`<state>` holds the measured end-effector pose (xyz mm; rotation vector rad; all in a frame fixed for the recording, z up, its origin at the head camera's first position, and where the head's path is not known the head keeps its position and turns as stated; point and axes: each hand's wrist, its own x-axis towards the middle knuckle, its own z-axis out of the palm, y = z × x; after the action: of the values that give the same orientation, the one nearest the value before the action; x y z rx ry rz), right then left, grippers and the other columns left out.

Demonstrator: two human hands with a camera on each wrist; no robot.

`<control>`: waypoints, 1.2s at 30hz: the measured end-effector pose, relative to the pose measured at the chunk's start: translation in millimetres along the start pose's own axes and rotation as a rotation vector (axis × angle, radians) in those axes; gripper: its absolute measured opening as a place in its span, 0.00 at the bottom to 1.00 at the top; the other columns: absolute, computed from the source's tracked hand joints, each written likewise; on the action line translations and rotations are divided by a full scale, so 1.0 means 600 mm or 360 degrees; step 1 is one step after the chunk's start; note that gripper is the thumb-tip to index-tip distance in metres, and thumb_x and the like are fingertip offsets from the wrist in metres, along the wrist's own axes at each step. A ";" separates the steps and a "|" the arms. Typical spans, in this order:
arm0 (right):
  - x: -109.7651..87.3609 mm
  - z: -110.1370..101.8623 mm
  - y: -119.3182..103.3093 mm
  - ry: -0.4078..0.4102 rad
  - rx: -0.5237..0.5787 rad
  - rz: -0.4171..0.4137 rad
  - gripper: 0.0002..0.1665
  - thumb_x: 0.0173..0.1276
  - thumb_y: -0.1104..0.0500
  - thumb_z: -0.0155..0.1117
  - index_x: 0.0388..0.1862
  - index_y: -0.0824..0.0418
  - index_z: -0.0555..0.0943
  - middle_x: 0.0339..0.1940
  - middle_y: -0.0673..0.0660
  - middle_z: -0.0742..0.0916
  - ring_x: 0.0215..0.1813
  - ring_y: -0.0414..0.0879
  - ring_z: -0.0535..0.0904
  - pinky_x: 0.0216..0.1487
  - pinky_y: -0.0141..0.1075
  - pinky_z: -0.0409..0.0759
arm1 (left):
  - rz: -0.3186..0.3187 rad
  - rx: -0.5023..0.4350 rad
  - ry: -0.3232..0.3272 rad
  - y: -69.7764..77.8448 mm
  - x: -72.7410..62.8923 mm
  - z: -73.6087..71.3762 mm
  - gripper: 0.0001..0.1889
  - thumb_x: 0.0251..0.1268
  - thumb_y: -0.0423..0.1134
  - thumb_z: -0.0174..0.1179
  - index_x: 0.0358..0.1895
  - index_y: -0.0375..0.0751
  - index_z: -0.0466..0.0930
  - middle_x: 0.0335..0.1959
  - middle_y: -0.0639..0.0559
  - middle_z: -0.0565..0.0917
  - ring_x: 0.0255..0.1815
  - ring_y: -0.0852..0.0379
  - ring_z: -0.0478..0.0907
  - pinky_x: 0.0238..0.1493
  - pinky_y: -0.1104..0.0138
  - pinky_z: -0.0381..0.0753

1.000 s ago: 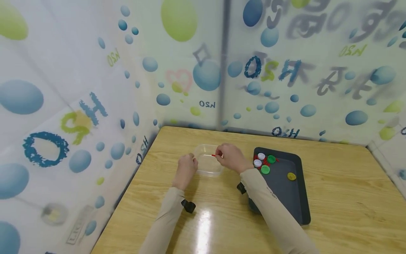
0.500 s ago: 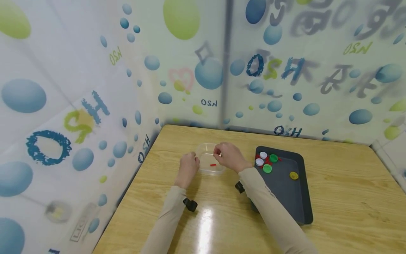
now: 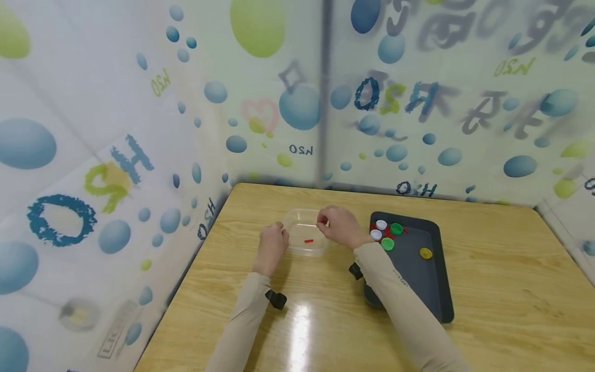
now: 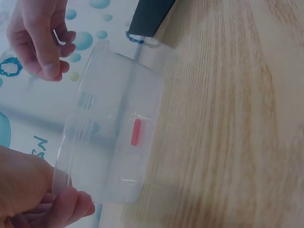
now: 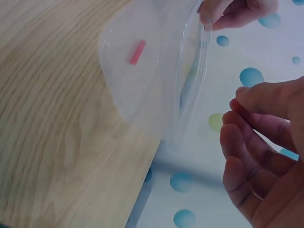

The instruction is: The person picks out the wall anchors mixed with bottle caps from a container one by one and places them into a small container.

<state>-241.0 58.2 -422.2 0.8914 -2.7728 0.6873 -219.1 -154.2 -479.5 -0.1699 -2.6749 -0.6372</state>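
Note:
A clear plastic container (image 3: 297, 249) stands on the table, with one small red stick (image 3: 309, 241) lying on its bottom. My left hand (image 3: 272, 245) pinches the container's left rim between thumb and fingers, plain in the left wrist view. Above the container's right side hovers my right hand (image 3: 341, 226). Its fingers (image 5: 235, 137) are loosely bent with the thumb near the index fingertip, and nothing shows between them. In the left wrist view the red stick (image 4: 136, 132) shows through the container's wall.
To the right lies a dark grey tray (image 3: 418, 279), partly under the right sleeve. White caps (image 3: 381, 225), green caps (image 3: 396, 229) and several red sticks cluster at its far left corner. A yellow cap (image 3: 425, 253) lies apart. Patterned walls border the wooden table (image 3: 502, 258).
The red stick pinched in my right hand a second ago has been let go and now lies in the container. My left hand stays on the rim.

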 end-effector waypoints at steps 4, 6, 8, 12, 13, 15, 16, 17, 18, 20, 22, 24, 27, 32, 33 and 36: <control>-0.012 -0.016 0.019 -0.0005 -0.0029 0.0053 0.06 0.68 0.59 0.67 0.31 0.58 0.85 0.32 0.53 0.87 0.34 0.44 0.80 0.40 0.39 0.82 | -0.0001 -0.0012 -0.0004 0.004 -0.001 -0.003 0.06 0.62 0.25 0.59 0.33 0.25 0.84 0.25 0.37 0.86 0.21 0.52 0.75 0.26 0.58 0.80; -0.020 -0.024 0.028 -0.0015 -0.0031 0.0099 0.05 0.68 0.59 0.68 0.32 0.58 0.85 0.32 0.53 0.87 0.34 0.44 0.80 0.41 0.39 0.82 | -0.0023 -0.0020 -0.0019 0.007 -0.001 -0.004 0.06 0.63 0.25 0.59 0.35 0.24 0.84 0.26 0.36 0.86 0.22 0.51 0.76 0.26 0.58 0.81; -0.027 -0.031 0.036 -0.0023 -0.0031 0.0142 0.05 0.68 0.59 0.68 0.32 0.58 0.85 0.32 0.53 0.87 0.34 0.45 0.79 0.41 0.40 0.82 | -0.0042 -0.0020 -0.0024 0.007 -0.001 -0.007 0.06 0.63 0.26 0.59 0.35 0.24 0.84 0.27 0.36 0.86 0.22 0.50 0.76 0.26 0.58 0.81; -0.045 -0.048 0.058 -0.0030 -0.0030 0.0210 0.05 0.69 0.58 0.67 0.33 0.57 0.85 0.33 0.53 0.87 0.34 0.45 0.80 0.40 0.42 0.82 | -0.0048 -0.0010 -0.0049 0.010 0.001 -0.010 0.06 0.63 0.26 0.59 0.34 0.24 0.84 0.25 0.37 0.85 0.21 0.53 0.74 0.24 0.60 0.79; -0.050 -0.052 0.064 -0.0030 -0.0030 0.0217 0.05 0.69 0.58 0.67 0.33 0.57 0.86 0.33 0.53 0.87 0.34 0.45 0.80 0.40 0.42 0.82 | -0.0048 -0.0011 -0.0055 0.010 0.001 -0.010 0.06 0.63 0.26 0.59 0.34 0.24 0.83 0.25 0.37 0.85 0.21 0.54 0.73 0.23 0.61 0.78; -0.060 -0.060 0.076 -0.0025 -0.0020 0.0221 0.06 0.70 0.59 0.66 0.34 0.58 0.86 0.33 0.53 0.88 0.33 0.44 0.80 0.39 0.43 0.82 | -0.0052 -0.0017 -0.0073 0.011 0.002 -0.010 0.06 0.63 0.26 0.59 0.34 0.24 0.83 0.26 0.37 0.85 0.21 0.55 0.72 0.23 0.62 0.78; -0.065 -0.064 0.082 -0.0023 -0.0006 0.0227 0.06 0.70 0.59 0.66 0.34 0.58 0.86 0.33 0.53 0.88 0.32 0.43 0.80 0.39 0.43 0.82 | -0.0059 -0.0022 -0.0077 0.011 0.002 -0.010 0.06 0.63 0.26 0.59 0.34 0.24 0.83 0.26 0.37 0.85 0.21 0.55 0.71 0.23 0.63 0.77; -0.069 -0.068 0.087 -0.0023 0.0009 0.0236 0.06 0.70 0.59 0.65 0.35 0.58 0.86 0.33 0.53 0.88 0.30 0.42 0.80 0.39 0.43 0.82 | -0.0063 -0.0023 -0.0081 0.012 0.002 -0.010 0.06 0.64 0.26 0.59 0.34 0.24 0.83 0.26 0.37 0.85 0.21 0.55 0.71 0.23 0.63 0.77; -0.074 -0.072 0.092 -0.0028 0.0027 0.0244 0.06 0.71 0.59 0.65 0.36 0.59 0.87 0.33 0.53 0.88 0.29 0.42 0.80 0.38 0.43 0.82 | -0.0069 -0.0028 -0.0081 0.012 0.002 -0.009 0.06 0.63 0.26 0.59 0.34 0.24 0.83 0.26 0.37 0.85 0.21 0.55 0.71 0.24 0.63 0.77; -0.081 -0.079 0.101 -0.0029 0.0040 0.0267 0.06 0.71 0.59 0.65 0.36 0.59 0.87 0.33 0.53 0.87 0.28 0.41 0.79 0.39 0.44 0.82 | -0.0071 -0.0029 -0.0081 0.011 0.001 -0.009 0.05 0.63 0.26 0.59 0.33 0.25 0.83 0.25 0.38 0.84 0.21 0.54 0.70 0.24 0.63 0.76; -0.087 -0.083 0.109 -0.0032 0.0053 0.0297 0.05 0.71 0.60 0.65 0.37 0.59 0.87 0.32 0.53 0.87 0.28 0.41 0.78 0.39 0.44 0.82 | -0.0067 -0.0027 -0.0069 0.010 0.001 -0.008 0.05 0.63 0.25 0.59 0.31 0.26 0.82 0.24 0.38 0.84 0.21 0.54 0.70 0.23 0.62 0.75; -0.094 -0.087 0.115 -0.0028 0.0048 0.0314 0.05 0.71 0.60 0.65 0.37 0.58 0.87 0.32 0.53 0.87 0.30 0.41 0.79 0.40 0.44 0.81 | -0.0057 -0.0019 -0.0057 0.010 0.000 -0.008 0.05 0.62 0.25 0.59 0.30 0.26 0.82 0.23 0.39 0.83 0.21 0.54 0.70 0.24 0.62 0.76; -0.105 -0.092 0.123 -0.0014 0.0045 0.0327 0.06 0.71 0.61 0.64 0.37 0.59 0.87 0.32 0.53 0.87 0.32 0.43 0.79 0.40 0.44 0.81 | -0.0047 -0.0014 -0.0043 0.009 0.001 -0.007 0.05 0.63 0.26 0.60 0.31 0.26 0.82 0.24 0.38 0.84 0.21 0.54 0.71 0.24 0.61 0.77; -0.127 -0.102 0.138 -0.0014 0.0044 0.0385 0.07 0.71 0.61 0.63 0.38 0.62 0.86 0.34 0.55 0.86 0.32 0.45 0.79 0.38 0.45 0.80 | -0.0034 -0.0003 -0.0043 0.009 0.003 -0.005 0.05 0.63 0.26 0.59 0.31 0.26 0.83 0.24 0.38 0.84 0.21 0.54 0.71 0.24 0.61 0.78; -0.130 -0.104 0.142 -0.0018 0.0039 0.0395 0.07 0.71 0.61 0.63 0.39 0.62 0.86 0.34 0.56 0.86 0.32 0.45 0.79 0.38 0.45 0.80 | -0.0035 -0.0003 -0.0042 0.009 0.003 -0.005 0.05 0.63 0.26 0.59 0.31 0.26 0.83 0.24 0.38 0.84 0.21 0.54 0.71 0.24 0.61 0.78; -0.139 -0.110 0.155 -0.0019 0.0030 0.0418 0.07 0.71 0.60 0.63 0.40 0.63 0.85 0.34 0.57 0.87 0.33 0.46 0.80 0.38 0.46 0.80 | -0.0041 -0.0012 -0.0040 0.008 0.002 -0.005 0.05 0.62 0.26 0.60 0.30 0.26 0.82 0.23 0.38 0.84 0.20 0.53 0.71 0.24 0.60 0.77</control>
<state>-227.2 198.8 -422.2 0.5393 -2.9285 0.7484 -218.1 -150.9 -474.8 -0.1467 -2.7031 -0.6571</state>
